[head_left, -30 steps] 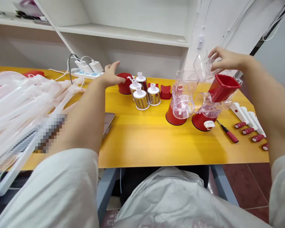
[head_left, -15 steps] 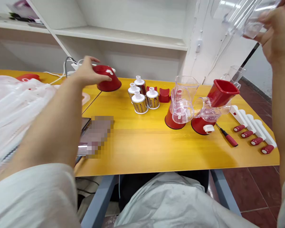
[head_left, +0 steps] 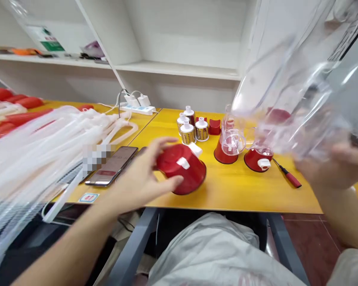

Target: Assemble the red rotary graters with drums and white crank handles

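Observation:
My left hand [head_left: 137, 174] is wrapped round a red rotary-grater base [head_left: 189, 180] with a white lever on its side, near the table's front edge. The base is slightly tilted. On the right, my right hand [head_left: 337, 165] grips a clear plastic grater housing [head_left: 310, 127], raised close to the camera and smeared by motion. Behind it stand two more red bases, one [head_left: 226, 154] under a clear housing and the other [head_left: 256, 161] partly hidden. Several metal grater drums [head_left: 187, 136] with white tops are grouped beyond my left hand.
A red-handled screwdriver [head_left: 291, 178] lies at the right. Red curved pieces [head_left: 214, 127] sit beside the drums. At left are a phone [head_left: 111, 167], a heap of translucent plastic [head_left: 74, 135] and a power strip [head_left: 140, 109]. White shelves [head_left: 179, 69] rise behind the table.
My left hand has brought the red base from the table's back towards the front edge. My right hand has lowered the clear housing from the top right. The view has turned left.

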### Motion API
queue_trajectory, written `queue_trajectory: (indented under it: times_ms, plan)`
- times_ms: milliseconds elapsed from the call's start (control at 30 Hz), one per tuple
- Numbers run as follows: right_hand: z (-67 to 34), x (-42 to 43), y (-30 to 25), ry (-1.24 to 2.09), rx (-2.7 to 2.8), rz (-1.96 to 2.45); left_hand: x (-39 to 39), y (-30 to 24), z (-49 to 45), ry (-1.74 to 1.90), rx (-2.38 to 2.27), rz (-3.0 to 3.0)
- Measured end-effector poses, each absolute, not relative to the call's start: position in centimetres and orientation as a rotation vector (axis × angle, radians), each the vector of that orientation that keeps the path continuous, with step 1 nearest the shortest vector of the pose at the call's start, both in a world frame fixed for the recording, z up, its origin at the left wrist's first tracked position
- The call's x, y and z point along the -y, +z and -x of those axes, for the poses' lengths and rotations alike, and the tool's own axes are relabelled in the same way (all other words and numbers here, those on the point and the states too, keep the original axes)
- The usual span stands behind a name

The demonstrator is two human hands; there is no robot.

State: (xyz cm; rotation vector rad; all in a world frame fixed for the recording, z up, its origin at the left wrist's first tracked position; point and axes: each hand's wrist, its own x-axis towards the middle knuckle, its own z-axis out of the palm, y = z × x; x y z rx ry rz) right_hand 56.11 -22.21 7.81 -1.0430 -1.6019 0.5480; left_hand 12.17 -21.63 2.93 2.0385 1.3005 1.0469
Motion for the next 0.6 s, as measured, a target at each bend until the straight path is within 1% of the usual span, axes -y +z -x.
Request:
queue_trajectory:
  times_ms: [33,100,167,267,400,500,600]
  plan:
    - [-54.8,22.8,6.2,0.663,1.461,0.906,22.1,1.6,-13.7,0.989,-1.277,-2.067]
    - [-52.6,23.2,3.7,0.875,1.356,0.773,21.7,-0.3,-15.8,0.942,-1.253,-2.127]
    - [-50.9,22.9,2.1,0.989,1.285,0.664,20.8,-1.5,-16.9,0.937,-1.222,-2.154]
    - [-48.7,22.2,1.4,1.087,1.184,0.494,20.1,-2.8,-17.8,0.898,-1.156,-2.129]
    - [-45.7,21.0,2.7,1.129,1.141,0.314,20.3,-4.4,-17.9,0.859,-1.125,-2.101]
    - [-43.5,19.9,4.6,1.073,1.192,0.23,20.1,-4.3,-17.5,1.001,-1.028,-2.076]
    - [-41.3,19.2,6.8,1.025,1.287,0.195,19.6,-1.8,-18.0,1.389,-0.671,-1.905]
